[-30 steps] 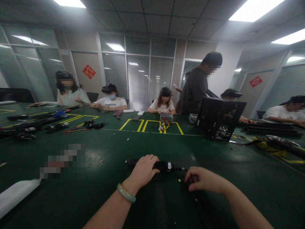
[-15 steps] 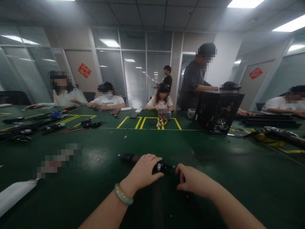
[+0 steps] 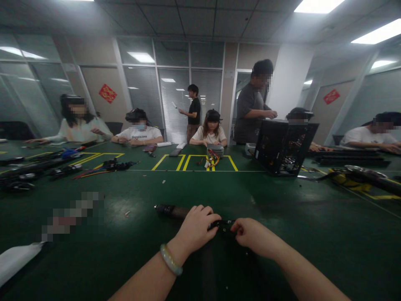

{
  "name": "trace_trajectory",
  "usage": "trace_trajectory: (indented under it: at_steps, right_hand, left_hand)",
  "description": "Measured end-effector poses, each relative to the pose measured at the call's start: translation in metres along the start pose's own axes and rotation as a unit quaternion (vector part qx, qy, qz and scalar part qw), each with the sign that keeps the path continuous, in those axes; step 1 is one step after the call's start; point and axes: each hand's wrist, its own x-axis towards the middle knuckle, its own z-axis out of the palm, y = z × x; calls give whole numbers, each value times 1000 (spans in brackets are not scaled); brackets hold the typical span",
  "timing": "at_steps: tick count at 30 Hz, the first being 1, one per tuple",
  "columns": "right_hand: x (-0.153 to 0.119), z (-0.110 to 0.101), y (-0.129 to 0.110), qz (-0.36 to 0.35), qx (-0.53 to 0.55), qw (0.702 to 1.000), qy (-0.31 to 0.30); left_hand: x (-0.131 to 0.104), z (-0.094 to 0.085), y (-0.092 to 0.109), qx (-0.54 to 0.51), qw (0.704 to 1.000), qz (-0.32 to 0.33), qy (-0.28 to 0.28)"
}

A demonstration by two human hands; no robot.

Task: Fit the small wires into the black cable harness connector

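A long, black, stick-shaped device [image 3: 175, 212] lies across the green table in front of me; its exact kind cannot be told. My left hand [image 3: 198, 228], with a pale bangle on the wrist, is closed over its middle from above, thumb and fingers round it. Small dark parts [image 3: 226, 226] show between my two hands. At the device's right end, my right hand [image 3: 250, 235] has its thumb and forefinger pinched together and the other fingers curled. The fingertips cover whatever they grip there.
A black computer case [image 3: 285, 146] stands at the far right, and a power supply [image 3: 215, 150] with loose wires is straight across. Black parts and cables [image 3: 40, 167] lie at the left. A white wrapped thing [image 3: 19, 261] is at near left. Several people sit or stand beyond the table.
My left hand has slid slightly right along the device, its thumb closing in; the white label seen before is hidden. My right hand stays at the right end. A standing person behind moved left.
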Motion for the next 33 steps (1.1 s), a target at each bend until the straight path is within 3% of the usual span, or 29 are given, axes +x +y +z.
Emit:
trace_trajectory:
  at_steps: [9, 12, 15, 19, 27, 33]
  right_hand:
    - [14, -7, 8, -9, 28, 999, 29]
    - [17, -8, 8, -47, 46, 998, 20]
    - [19, -4, 5, -67, 85, 994, 0]
    - [22, 9, 1, -44, 169, 985, -17]
    - [33, 14, 6, -36, 232, 971, 44]
    - [30, 11, 16, -40, 204, 977, -47]
  left_hand:
    - [-6, -2, -2, -11, 1000, -10, 6]
    - [-5, 3, -4, -28, 1000, -5, 9]
    - [-3, 8, -7, -45, 999, 4, 8]
    - [-1, 12, -8, -26, 999, -6, 17]
    - [-2, 14, -3, -14, 999, -32, 25]
    - [-2, 13, -3, -32, 999, -26, 36]
